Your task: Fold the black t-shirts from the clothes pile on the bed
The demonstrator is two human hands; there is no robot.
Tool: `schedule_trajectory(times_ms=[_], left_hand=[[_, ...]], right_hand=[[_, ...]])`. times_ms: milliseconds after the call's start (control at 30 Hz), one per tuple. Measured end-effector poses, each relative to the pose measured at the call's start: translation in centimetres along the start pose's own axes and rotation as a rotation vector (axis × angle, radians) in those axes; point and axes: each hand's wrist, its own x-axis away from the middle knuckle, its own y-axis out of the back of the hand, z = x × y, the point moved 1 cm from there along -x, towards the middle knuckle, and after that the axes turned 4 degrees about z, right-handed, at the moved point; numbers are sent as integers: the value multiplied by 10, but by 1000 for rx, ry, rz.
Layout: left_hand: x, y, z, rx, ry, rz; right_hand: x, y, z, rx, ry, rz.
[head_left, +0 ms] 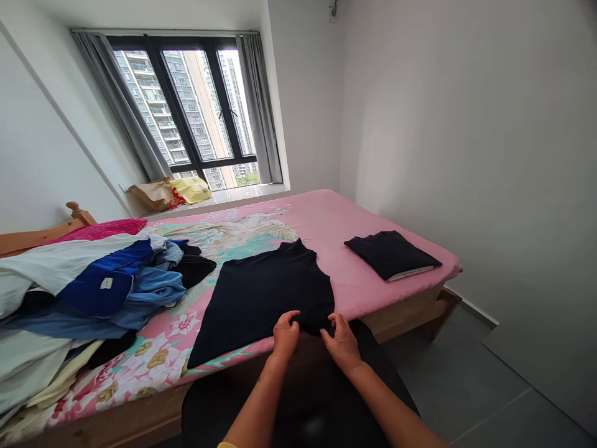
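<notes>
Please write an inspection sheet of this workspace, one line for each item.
Surface: bed with pink floral sheet on a wooden frame.
Job's things: black top spread flat near the bed's front edge, neck pointing away from the person.
Clutter: pile of clothes in blue, white and black to the left; folded dark garment at the right corner.
Grippers: left hand and right hand both pinch the top's hem.
Cables: nothing seen.
Surroundings: window with grey curtains, paper bags on the sill, white walls, grey floor.
</notes>
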Motion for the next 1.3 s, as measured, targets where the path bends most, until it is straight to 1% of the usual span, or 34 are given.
schedule_trajectory(times_ms=[100,233,367,467,533,667,700,767,867,900,933,967,1067,1100,1133,1200,1233,1300], left_hand=[[-2,0,3,2,9,3],[0,-1,6,3,-15,1],[6,-5,6,-12,-86,-5],[9,-6,5,-26,-127,-9],[10,-7,6,-30,-144,-13],[8,-5,7,-42,-161,-21],[7,-4,7,-48,-164,-22],[7,-2,7,-59,-173,-26],[10,3,7,-84,-200,-35],[13,5,7,-112,-225,-29],[16,6,7,-152,-259,-16],[19,8,8,-200,-299,7],[32,11,9,-336,-417,100],[35,12,10,-365,-444,120],[38,13,11,-391,-462,131],[40,13,12,-444,-463,133],[39,13,13,-470,-446,130],[35,11,15,-509,-395,134]], right_hand=[[-4,0,1,-27,52,-19],[-4,11,6,-51,125,-98],[3,22,8,-4,141,-146],[7,23,5,23,128,-136],[7,17,0,15,74,-108],[6,-1,-10,-73,-169,31],[6,-3,-10,-110,-199,53],[7,-1,-6,-167,-169,29],[9,12,2,-178,-37,-84],[10,17,3,-164,-13,-90],[11,20,2,-140,-8,-66],[13,22,-2,-109,-16,-12],[16,23,-21,-10,-83,193],[15,24,-27,3,-96,214],[12,27,-32,3,-96,202],[-3,35,-35,-13,-83,131],[-15,39,-34,-14,-85,108],[-45,45,-29,9,-118,113]])
